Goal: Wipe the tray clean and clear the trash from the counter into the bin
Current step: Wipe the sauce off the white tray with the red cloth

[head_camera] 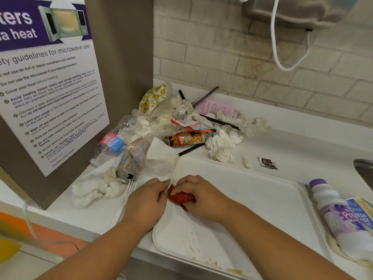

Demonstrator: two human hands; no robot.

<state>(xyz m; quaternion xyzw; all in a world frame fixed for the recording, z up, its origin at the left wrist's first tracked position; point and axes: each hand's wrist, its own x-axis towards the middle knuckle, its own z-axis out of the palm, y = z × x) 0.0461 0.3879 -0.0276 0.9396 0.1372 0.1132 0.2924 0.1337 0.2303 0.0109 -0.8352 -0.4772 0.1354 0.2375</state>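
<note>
A white tray (pixel 252 190) lies on the white counter in front of me, with yellowish crumbs and smears near its front edge. My right hand (pixel 201 196) presses a bunched red cloth (pixel 179 197) onto the tray's left part. My left hand (pixel 147 199) rests at the tray's left rim, its fingertips pinching the cloth's edge. Behind the tray spreads a heap of trash: crumpled tissues (pixel 222 142), a crushed can (pixel 131 160), a clear plastic bottle (pixel 113 142), a brown snack wrapper (pixel 184 139), black straws and a smiley-print wrapper (pixel 153 97).
A white plastic fork (pixel 130 187) lies left of the tray by more tissues. A purple-capped drink bottle (pixel 339 215) lies on a second tray at right. A sink edge (pixel 363 168) shows far right. A panel with a microwave poster (pixel 46 81) stands at left.
</note>
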